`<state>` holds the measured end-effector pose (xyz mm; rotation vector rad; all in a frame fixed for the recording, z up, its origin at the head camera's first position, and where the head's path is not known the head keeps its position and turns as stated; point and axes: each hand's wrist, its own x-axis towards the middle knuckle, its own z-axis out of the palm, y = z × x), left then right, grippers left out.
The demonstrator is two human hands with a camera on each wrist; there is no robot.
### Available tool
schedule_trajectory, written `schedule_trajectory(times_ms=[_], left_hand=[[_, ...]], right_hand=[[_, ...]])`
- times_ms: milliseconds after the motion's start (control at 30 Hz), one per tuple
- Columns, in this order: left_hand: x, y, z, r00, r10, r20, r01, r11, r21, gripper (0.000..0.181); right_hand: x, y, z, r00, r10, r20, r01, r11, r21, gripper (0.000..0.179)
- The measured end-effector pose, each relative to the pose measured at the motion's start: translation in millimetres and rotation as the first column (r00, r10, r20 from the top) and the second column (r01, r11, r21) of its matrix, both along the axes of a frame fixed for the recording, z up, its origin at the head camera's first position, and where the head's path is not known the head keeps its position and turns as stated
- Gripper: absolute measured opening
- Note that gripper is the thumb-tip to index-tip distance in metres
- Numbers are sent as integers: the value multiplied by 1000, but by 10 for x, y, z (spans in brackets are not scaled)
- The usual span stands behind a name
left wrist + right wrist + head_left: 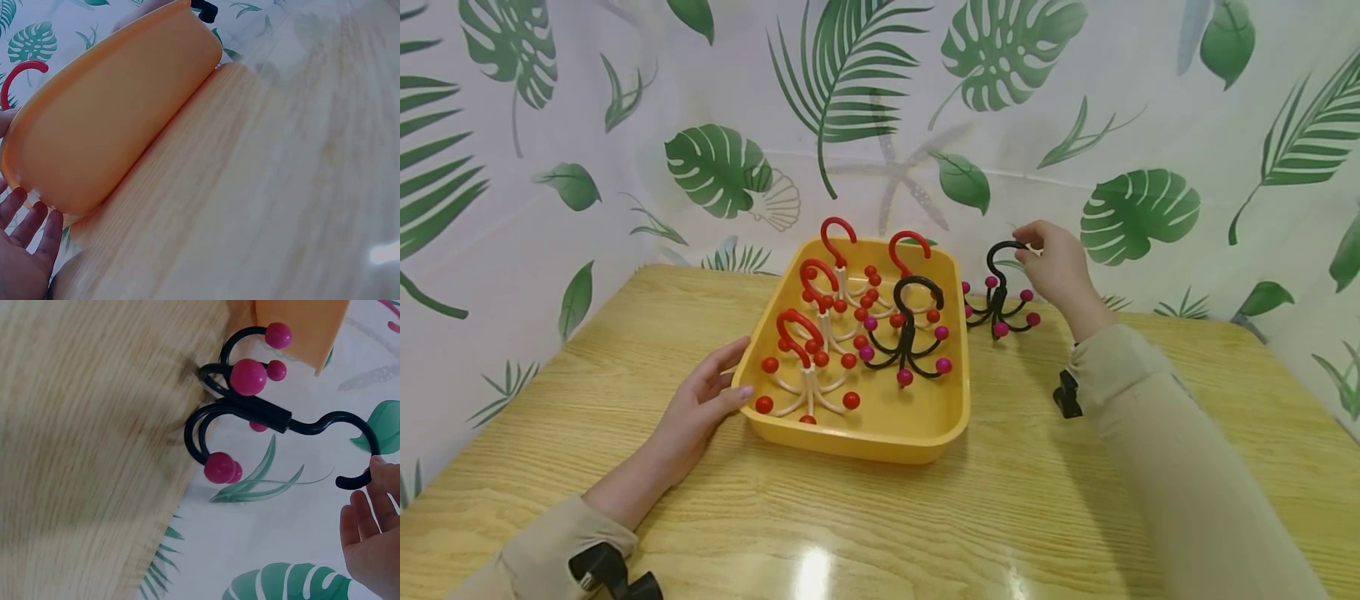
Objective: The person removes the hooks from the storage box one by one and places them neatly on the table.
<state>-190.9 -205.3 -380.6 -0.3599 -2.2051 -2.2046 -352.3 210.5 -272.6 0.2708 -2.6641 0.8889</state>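
Observation:
My right hand [1054,262] pinches the curved top of a black multi-arm hook hanger [997,298] with pink ball tips, just right of the yellow tub. In the right wrist view, the hanger's curled arms [215,419] are at the wooden tabletop, its hook [340,417] between thumb and fingers. My left hand [703,400] holds the left rim of the yellow tub [850,444], thumb over the edge. Inside stand several white hangers with red hooks and red balls [808,385] and another black hanger with pink balls [907,337].
The wooden table [820,525] runs back to a leaf-printed wall covering [880,100]. Black devices are strapped at the left wrist [610,571] and right wrist [1067,395].

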Motion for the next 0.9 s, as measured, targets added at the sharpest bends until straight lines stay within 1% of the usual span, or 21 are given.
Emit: schedule_trajectory(times_ms=[133, 233, 400, 500, 567, 667, 733, 800, 900], left_hand=[[7, 3, -3, 1000, 0, -4, 0, 1000, -2, 60], [10, 0, -2, 1000, 1, -1, -1, 1000, -2, 60], [19, -13, 4, 1000, 2, 14, -2, 1000, -6, 60], [24, -17, 5, 1000, 1, 18, 0, 1000, -4, 60], [26, -18, 6, 1000, 0, 18, 0, 1000, -2, 60], [29, -17, 9, 1000, -1, 18, 1, 1000, 3, 60], [27, -14, 12, 1000, -1, 17, 1, 1000, 2, 60], [25, -12, 14, 1000, -2, 17, 2, 1000, -2, 60], [21, -8, 14, 1000, -2, 17, 3, 1000, -8, 60]], right_hand=[[73, -62, 44, 999, 15, -40, -15, 1000, -16, 29], [150, -154, 87, 996, 44, -80, -49, 997, -58, 29], [335, -389, 168, 986, 116, -124, -129, 986, -108, 29], [459, -547, 212, 969, 182, -166, -201, 974, -105, 29], [542, -644, 234, 953, 234, -192, -255, 962, -93, 29], [634, -761, 246, 931, 311, -191, -330, 941, -76, 31], [685, -818, 241, 922, 349, -167, -364, 929, -67, 33], [714, -852, 222, 917, 378, -127, -387, 920, -58, 37], [737, -875, 166, 919, 390, -61, -393, 919, -41, 44]])
